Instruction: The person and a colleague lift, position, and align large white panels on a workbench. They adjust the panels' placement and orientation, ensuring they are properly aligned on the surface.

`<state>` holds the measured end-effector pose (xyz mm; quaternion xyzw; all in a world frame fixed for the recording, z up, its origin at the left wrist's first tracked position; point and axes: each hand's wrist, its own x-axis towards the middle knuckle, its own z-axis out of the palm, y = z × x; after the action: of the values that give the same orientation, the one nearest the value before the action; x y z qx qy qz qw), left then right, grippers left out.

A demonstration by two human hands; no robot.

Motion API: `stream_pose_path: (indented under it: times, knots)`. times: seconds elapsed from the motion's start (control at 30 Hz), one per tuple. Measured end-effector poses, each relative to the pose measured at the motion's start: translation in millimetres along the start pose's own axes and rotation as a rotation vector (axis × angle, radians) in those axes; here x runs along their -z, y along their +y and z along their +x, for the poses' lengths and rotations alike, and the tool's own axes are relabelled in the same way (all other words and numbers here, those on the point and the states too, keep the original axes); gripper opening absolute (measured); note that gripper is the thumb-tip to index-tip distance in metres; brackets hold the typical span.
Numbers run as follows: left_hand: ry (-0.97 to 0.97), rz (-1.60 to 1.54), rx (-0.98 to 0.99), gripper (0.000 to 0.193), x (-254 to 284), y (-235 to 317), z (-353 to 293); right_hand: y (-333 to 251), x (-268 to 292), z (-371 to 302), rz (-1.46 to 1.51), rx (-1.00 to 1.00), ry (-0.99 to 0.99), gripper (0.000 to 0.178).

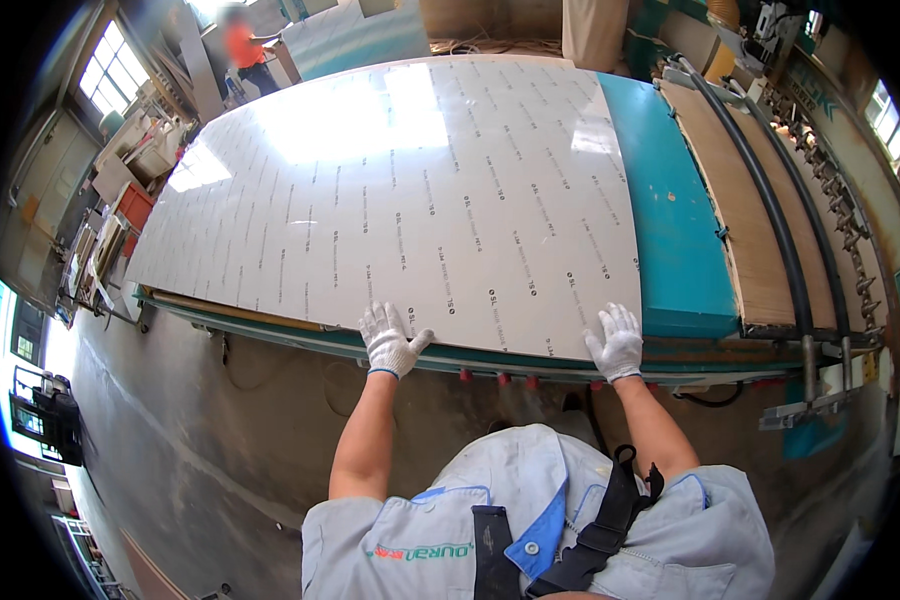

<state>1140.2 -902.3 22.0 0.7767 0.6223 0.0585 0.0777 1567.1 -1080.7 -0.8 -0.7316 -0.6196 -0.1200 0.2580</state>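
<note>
A large glossy white panel (390,210), covered by film with rows of small print, lies flat on a green-edged machine table (690,220). My left hand (390,340), in a white knit glove, rests on the panel's near edge with fingers pointing forward and the thumb out to the right. Farther right, my right hand (615,342), gloved the same way, lies at the panel's near right corner with its fingers spread. Neither hand is wrapped round anything. Window light reflects strongly off the panel's far half.
Right of the panel, brown boards (765,200) lie beneath long black rollers (760,180), beside a row of chain-like metal parts (842,215). A person in an orange top (242,45) stands at the far left. A forklift (45,415) is at the left, across the concrete floor (200,440).
</note>
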Motion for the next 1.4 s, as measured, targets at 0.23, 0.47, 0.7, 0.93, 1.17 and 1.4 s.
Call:
stream_pose_path:
  times: [0.23, 0.47, 0.7, 0.93, 1.17, 1.4]
  knots:
    - [-0.089, 0.044, -0.044, 0.128, 14, -1, -5, 0, -3, 0, 0.002, 0.016, 0.032, 0.046]
    - [-0.073, 0.055, -0.060, 0.129, 9, 0, -6, 1, -4, -1, -0.007, 0.008, 0.035, 0.046]
    - [-0.066, 0.038, -0.063, 0.126, 11, 1, -8, -1, -3, 0, -0.009, 0.001, 0.033, 0.045]
    - [-0.024, 0.034, -0.078, 0.127, 6, -1, -10, -2, -1, 1, -0.008, -0.006, 0.031, 0.044]
    - [-0.043, 0.050, -0.067, 0.127, 6, 0, -9, 0, -5, -1, 0.000, -0.014, 0.034, 0.044]
    - [-0.060, 0.042, -0.065, 0.127, 11, 2, -10, -3, -2, 1, -0.009, 0.003, 0.058, 0.041]
